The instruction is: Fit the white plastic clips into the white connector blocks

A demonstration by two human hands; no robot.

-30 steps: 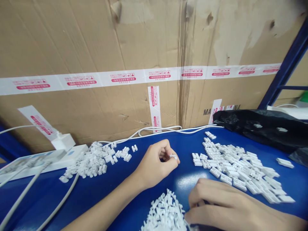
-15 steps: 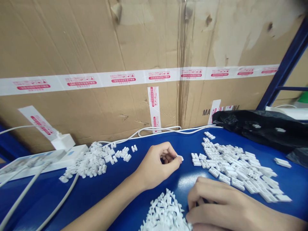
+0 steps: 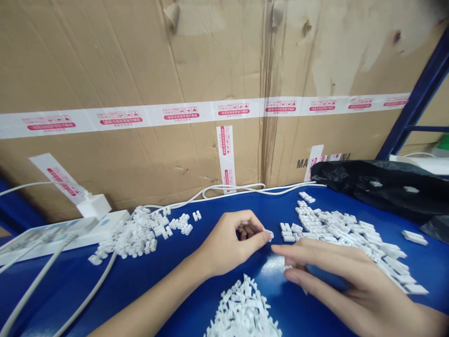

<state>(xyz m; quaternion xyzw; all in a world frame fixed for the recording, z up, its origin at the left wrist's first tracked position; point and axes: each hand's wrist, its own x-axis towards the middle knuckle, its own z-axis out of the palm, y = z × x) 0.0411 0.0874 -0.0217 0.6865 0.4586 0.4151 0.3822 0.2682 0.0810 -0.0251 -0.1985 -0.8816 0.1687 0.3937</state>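
My left hand is closed in a pinch, with a small white wire connector showing at the tips of thumb and forefinger. Close by on the right, my right hand has its forefinger stretched toward that connector. A small white plastic piece peeks out at my right thumb, held against the fingers and mostly hidden. Between my forearms lies a heap of small white plastic pieces. Right of my hands spreads a pile of white rectangular wire connectors, partly covered by my right hand.
Another pile of small white connector parts lies at left, against a power strip with plugs and cables. A large cardboard box stands behind the blue table. A black plastic bag lies at the back right.
My right hand has risen from beside the central heap toward my left hand, and a small white piece now shows at its thumb. My left hand keeps its pinch, almost still.
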